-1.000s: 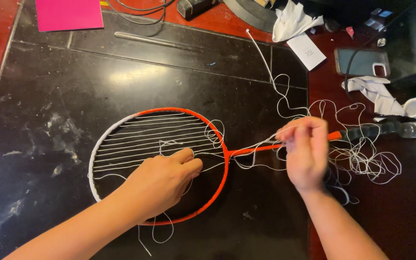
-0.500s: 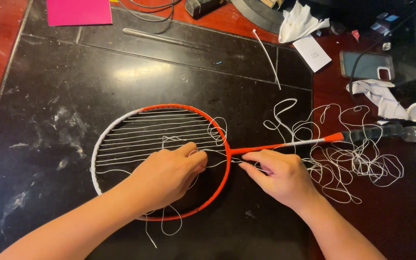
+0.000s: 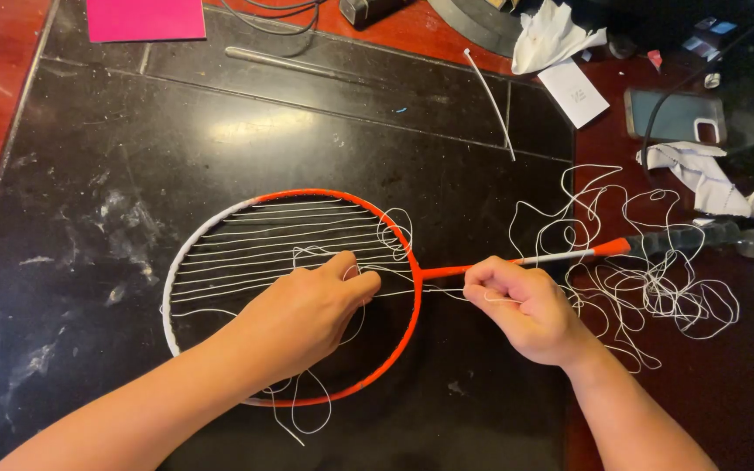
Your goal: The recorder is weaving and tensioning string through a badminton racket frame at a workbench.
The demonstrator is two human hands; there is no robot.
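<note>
Orange and white badminton racket [image 3: 220, 228] lies flat on the black table [image 3: 89, 174], head to the left, shaft running right w/ the grip out at the far right edge. Left hand [image 3: 307, 316] rests on the racket head, fingers curled and pinching the white string [image 3: 434, 290] right by the frame's right side (only some strings are in, mostly in the far half). Right hand [image 3: 525, 307] sits just near of the shaft, fingers closed around the same string, which runs taut btwn the two hands. Big messy pile of loose string [image 3: 656, 279] sits right of that hand. Pink sheet [image 3: 146, 17] at the far left, phone [image 3: 669, 113] and crumpled tissue [image 3: 551, 35] far right.
</note>
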